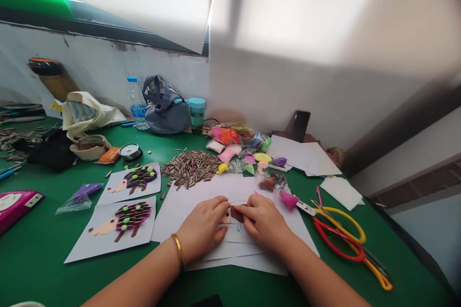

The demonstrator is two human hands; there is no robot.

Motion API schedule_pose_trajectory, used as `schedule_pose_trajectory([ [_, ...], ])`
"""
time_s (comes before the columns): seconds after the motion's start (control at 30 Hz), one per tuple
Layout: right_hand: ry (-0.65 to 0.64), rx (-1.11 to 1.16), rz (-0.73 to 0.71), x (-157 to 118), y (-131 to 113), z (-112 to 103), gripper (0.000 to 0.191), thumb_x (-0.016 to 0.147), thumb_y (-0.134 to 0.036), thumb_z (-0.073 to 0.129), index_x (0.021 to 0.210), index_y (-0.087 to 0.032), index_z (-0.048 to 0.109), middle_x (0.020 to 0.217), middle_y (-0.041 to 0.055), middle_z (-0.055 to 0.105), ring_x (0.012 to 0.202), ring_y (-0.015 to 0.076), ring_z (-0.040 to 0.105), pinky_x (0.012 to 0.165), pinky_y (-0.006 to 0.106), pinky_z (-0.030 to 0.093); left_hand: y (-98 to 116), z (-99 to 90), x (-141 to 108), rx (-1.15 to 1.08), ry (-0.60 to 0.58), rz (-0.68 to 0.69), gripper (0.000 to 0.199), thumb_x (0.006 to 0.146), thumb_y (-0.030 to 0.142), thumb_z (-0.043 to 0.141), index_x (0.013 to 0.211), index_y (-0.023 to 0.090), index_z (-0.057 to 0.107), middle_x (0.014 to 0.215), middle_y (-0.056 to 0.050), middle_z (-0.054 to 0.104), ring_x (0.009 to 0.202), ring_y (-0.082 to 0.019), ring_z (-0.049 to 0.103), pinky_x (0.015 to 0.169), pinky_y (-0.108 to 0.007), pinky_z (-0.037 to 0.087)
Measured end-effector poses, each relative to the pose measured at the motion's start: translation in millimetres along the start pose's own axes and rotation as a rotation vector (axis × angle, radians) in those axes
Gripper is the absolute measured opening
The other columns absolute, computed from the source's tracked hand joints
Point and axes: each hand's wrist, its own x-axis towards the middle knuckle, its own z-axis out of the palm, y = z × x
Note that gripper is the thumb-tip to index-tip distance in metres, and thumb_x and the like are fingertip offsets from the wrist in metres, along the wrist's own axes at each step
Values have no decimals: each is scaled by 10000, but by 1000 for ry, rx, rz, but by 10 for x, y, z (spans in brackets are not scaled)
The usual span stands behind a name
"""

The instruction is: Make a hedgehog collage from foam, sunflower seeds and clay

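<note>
gold bracelet [177, 251]: around the wrist of the left hand [202, 225]
left hand: over the white sheets [216, 252], fingers bent, thumb and fingertips parted beside the pale face piece [225, 217]; no grip on anything shows
right hand [265, 220]: fingers curled inward, tips on the brown clay [237, 213]; whether they pinch it or only press it, cannot tell
brown clay: on the line drawing between the hands, just right of the pale face piece
scissors [340, 236]: a red-handled and a yellow-handled pair lying crossed, right of the right hand
near hedgehog card [118, 220]: left of the sheets, purple back with green dots and seeds
far hedgehog card [133, 183]: just beyond the near one, similar in make
purple packet [83, 195]: clear bag on the green desk [39, 268], left of the cards
magenta case [16, 208]: at the far left of the view
striped seeds [194, 167]: heaped past the sheets
colored clay [230, 146]: many bags and lumps, right of the seeds
round tin [130, 151]: beyond the far card, beside an orange packet [109, 155]
phone [300, 126]: upright by the wall, behind loose papers [297, 153]
blue-grey bag [167, 115]: near the wall, between a water bottle [136, 100] and a teal-lidded cup [197, 112]
</note>
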Motion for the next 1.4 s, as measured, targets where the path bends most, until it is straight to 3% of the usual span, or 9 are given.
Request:
schedule_pose_trajectory([
  [0.2,-10,-35,-1,5,-31,27,270,912,-189,502,1056,-303,700,857,36,547,822,183,503,745,325,321,21,-32,10,-5,-24,18,421,762,127,603,1175,206,585,1337,-85,566,1198,-260,550,1034,-434,446],
  [0.4,13,10,29,-11,97,-15,329,897,-170,512,1163,-282,670,865,41,546,807,179,500,724,309,325,1,5,7,-10,-2,50,477,757,120,602,1224,207,561,1301,-73,601,1189,-255,544,1040,-437,426],
  [0.63,-76,-44,8,-56,62,-82,347,895,-185,542,1183,-345,650,907,34,550,867,186,499,741,316,298,12,-3,2,5,-10,55,440,802,136,575,1233,223,568,1303,-64,598,1182,-251,545,1028,-438,431],
  [0.93,-24,-49,52,-56,123,-46,366,908,-175,513,1222,-318,635,904,41,551,843,183,498,741,315,310,37,-9,-6,75,-28,92,450,829,126,557,1249,288,574,1300,-52,576,1176,-252,528,1014,-446,430],
  [1.13,-76,-19,12,-69,96,-36,385,898,-198,539,1229,-377,623,923,37,557,881,197,517,753,325,337,74,1,-9,124,-35,80,465,836,143,551,1277,292,560,1302,-66,572,1176,-267,522,1010,-459,425],
  [1.27,-31,27,62,-57,177,-5,434,888,-146,491,1276,-309,597,960,56,583,902,206,538,792,338,395,54,27,-18,117,-24,47,554,826,122,528,1361,256,482,1340,-65,564,1215,-249,504,1054,-452,391],
  [1.4,54,123,160,-55,328,13,504,872,-96,427,1361,-187,510,1013,86,618,952,214,565,846,353,446,-23,30,-11,134,-21,-19,629,824,97,481,1433,219,385,1397,-76,531,1279,-229,472,1136,-495,280],
])
